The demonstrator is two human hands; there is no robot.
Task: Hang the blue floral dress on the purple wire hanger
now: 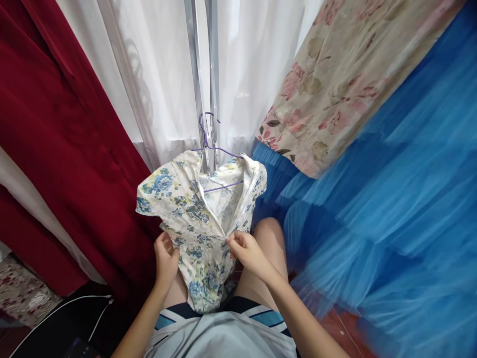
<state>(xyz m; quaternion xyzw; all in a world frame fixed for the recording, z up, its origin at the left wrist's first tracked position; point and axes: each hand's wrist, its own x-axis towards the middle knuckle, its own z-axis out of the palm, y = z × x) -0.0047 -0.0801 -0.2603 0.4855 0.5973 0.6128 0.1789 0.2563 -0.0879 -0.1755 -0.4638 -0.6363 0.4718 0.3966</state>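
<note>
So, starting closest in: a light grey shirt (223,338) is seen at 6 o'clock, with dark shorts banded in white and teal (266,317) just past it; bare thighs (270,243) are shown beyond those; over at 8 o'clock, near the corner, a black surface (48,333) is crossed by a white cable (97,320); at 5 o'clock a bit of reddish floor (345,328) is left showing.

Main item: a cream garment with blue flowers (201,248) is held up just off the middle, toward 7 o'clock, its lower end overlapping the shorts; its side edge is held in the curled fingers of the left hand (166,261), at 8 o'clock; the low point of its V-shaped front opening is pinched by the right hand (244,248), thumb and fingertip close together, at 6 o'clock.

A purple hanger (205,144) is fitted inside the shoulders, hook up toward 11 o'clock, its bottom bar seen across the opening; whether the hook is caught on the metal bars (203,59) behind it can't be told.

Around that, blue tulle (372,238) is spread from 2 to 5 o'clock, partly covered by pink-flowered beige fabric (328,99) at 2; deep red cloth (74,129) is hung at 9 to 10; white curtains (160,59) are seen at the back, around 12.
</note>
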